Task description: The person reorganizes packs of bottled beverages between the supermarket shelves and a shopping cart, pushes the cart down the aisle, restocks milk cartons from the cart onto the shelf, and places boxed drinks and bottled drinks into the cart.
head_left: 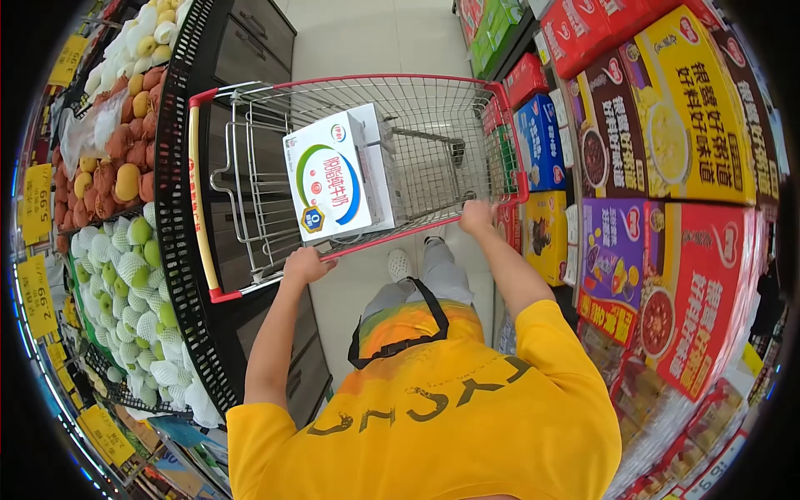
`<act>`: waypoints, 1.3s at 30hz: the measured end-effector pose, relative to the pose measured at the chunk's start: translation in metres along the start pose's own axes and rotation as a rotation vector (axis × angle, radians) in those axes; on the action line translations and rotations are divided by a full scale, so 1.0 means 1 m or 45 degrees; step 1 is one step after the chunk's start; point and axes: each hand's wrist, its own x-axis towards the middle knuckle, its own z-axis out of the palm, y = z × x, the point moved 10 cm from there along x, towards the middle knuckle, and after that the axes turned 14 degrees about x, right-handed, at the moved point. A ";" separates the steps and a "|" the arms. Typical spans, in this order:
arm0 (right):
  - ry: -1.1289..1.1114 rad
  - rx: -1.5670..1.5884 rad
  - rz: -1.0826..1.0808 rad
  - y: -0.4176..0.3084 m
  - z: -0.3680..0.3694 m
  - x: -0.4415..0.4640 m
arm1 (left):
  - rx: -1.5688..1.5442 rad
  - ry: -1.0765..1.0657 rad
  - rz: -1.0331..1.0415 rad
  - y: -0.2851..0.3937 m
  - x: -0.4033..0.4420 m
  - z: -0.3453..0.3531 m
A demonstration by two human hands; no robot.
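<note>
A wire shopping cart (442,179) with a red rim stands sideways in front of me. My left hand (307,265) is closed round its near red rim, close to the yellow handle (202,200) on the left. Farther right along the same rim, my right hand (477,217) is also closed on it, near the cart's front corner. Inside the basket, toward the handle side, lies a white milk carton box (329,179) with green and blue curves and red lettering. Another pale box (380,187) shows partly behind it.
To the left, a black-edged produce stand (179,283) holds green apples in foam nets (125,292) and netted orange-brown fruit (117,179). Yellow price signs (37,200) line its far side. Stacked colourful food cartons (692,108) rise at the right. Tiled floor (367,37) runs beyond the cart.
</note>
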 end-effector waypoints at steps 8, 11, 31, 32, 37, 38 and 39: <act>-0.028 -0.019 -0.058 -0.017 -0.058 0.053 | 0.028 -0.009 -0.127 0.001 0.054 -0.035; -0.030 -0.020 -0.092 -0.022 -0.070 0.077 | 0.002 0.018 -0.230 0.003 0.059 -0.062; 0.009 -0.044 -0.109 -0.043 -0.141 0.193 | -0.054 -0.041 -0.196 0.012 0.132 -0.159; 0.010 -0.040 -0.113 -0.045 -0.143 0.199 | -0.064 -0.040 -0.192 0.010 0.137 -0.164; -0.008 -0.024 -0.073 -0.060 -0.164 0.224 | -0.066 -0.011 -0.160 0.003 0.164 -0.197; -0.027 -0.021 -0.068 -0.062 -0.168 0.229 | -0.061 -0.027 -0.152 0.001 0.169 -0.204; -0.014 -0.017 -0.052 -0.067 -0.174 0.234 | -0.054 -0.043 -0.140 0.000 0.174 -0.212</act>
